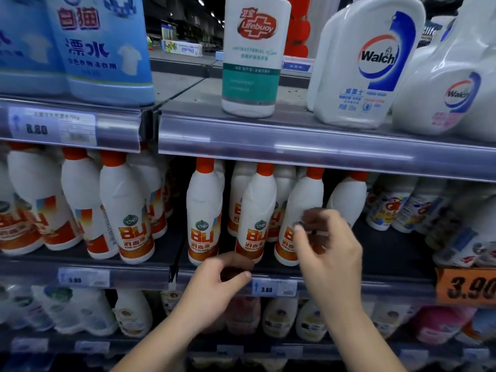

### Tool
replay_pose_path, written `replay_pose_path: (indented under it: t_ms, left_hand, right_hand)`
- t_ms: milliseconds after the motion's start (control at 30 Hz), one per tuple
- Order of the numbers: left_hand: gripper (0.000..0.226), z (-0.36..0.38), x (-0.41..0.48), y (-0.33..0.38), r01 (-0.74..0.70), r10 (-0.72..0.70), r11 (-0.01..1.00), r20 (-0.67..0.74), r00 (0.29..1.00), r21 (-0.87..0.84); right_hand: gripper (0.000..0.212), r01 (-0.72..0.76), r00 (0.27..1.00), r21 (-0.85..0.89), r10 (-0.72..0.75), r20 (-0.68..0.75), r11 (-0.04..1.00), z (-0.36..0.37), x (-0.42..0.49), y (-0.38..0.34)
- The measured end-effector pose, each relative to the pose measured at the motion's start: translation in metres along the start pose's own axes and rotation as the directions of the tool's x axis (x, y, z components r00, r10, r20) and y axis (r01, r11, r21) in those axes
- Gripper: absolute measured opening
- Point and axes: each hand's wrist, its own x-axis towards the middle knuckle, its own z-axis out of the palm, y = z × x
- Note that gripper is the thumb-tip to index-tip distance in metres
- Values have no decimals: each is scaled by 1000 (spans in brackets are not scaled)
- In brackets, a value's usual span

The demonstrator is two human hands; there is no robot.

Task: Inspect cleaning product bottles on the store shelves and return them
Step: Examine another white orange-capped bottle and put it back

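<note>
Head view: store shelving, three levels in sight; work is at the front edge of the middle shelf (128, 273).
Task item: 84 disinfectant bottle (255, 210), white with an orange cap, at the shelf's front edge, leaning right with its cap towards the right-hand bottle (306, 194).
Left hand (214, 283): fingers curved, thumb apart, nothing between them; fingertips at the leaning bottle's base, contact not confirmed.
Right hand (330, 253): raised in front of the right-hand bottle; fingers (308, 224) blurred, spread and hold cannot be told.
Handling: probably a full, fairly heavy, stiff plastic bottle with a smooth, slippery label. Take hold around the body below the shoulder and support the base; avoid lifting by the cap.
Edges: upper shelf rail (295, 138) sits just above the caps, so draw the bottle forward, not up.
Open room: a dark gap separates it from the left-hand bottle (204, 210); more bottles stand directly behind.
</note>
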Motion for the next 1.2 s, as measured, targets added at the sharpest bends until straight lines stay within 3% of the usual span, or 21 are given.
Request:
replay_pose_path:
  t_ms: [100, 167, 233, 433, 633, 667, 767, 1000, 1200]
  left_hand:
    - [15, -6, -4, 2, -6, 6, 1000, 3, 1000, -15]
    - [15, -11, -6, 3, -1, 1, 1000, 3, 1000, -28]
    - [14, -15, -10, 3, -5, 5, 999, 15, 1000, -42]
    - [18, -26, -20, 2, -34, 36, 996, 20, 999, -77]
    - [23, -27, -28, 7, -197, 182, 979, -204, 962, -56]
    - [33, -25, -29, 9, -218, 212, 976, -209, 955, -5]
    - [75, -13, -29, 16, -215, 219, 975, -71, 973, 61]
    - [47, 5, -39, 21, -121, 172, 951, 160, 972, -286]
    - [64, 20, -57, 33, 45, 161, 834, 320, 934, -549]
  right_hand:
    - [35, -107, 971, -3, 105, 215, 994, 27, 6, -21]
    - [55, -181, 945, 39, 163, 282, 983, 44, 14, -28]
    - [65, -237, 942, 111, 201, 269, 965, 57, 20, -29]
    - [58, -247, 958, 103, 227, 173, 963, 68, 25, -28]
    - [54, -208, 978, 132, 201, 62, 969, 40, -5, -38]
    - [56, -205, 978, 151, 198, 60, 967, 32, -10, -41]
    - [55, -220, 974, 212, 201, 108, 952, 12, -24, -43]
    - [42, -309, 907, 298, 186, 379, 903, -25, -27, -26]
    - [54, -452, 737, 439, 49, 674, 777, -58, -16, -11]
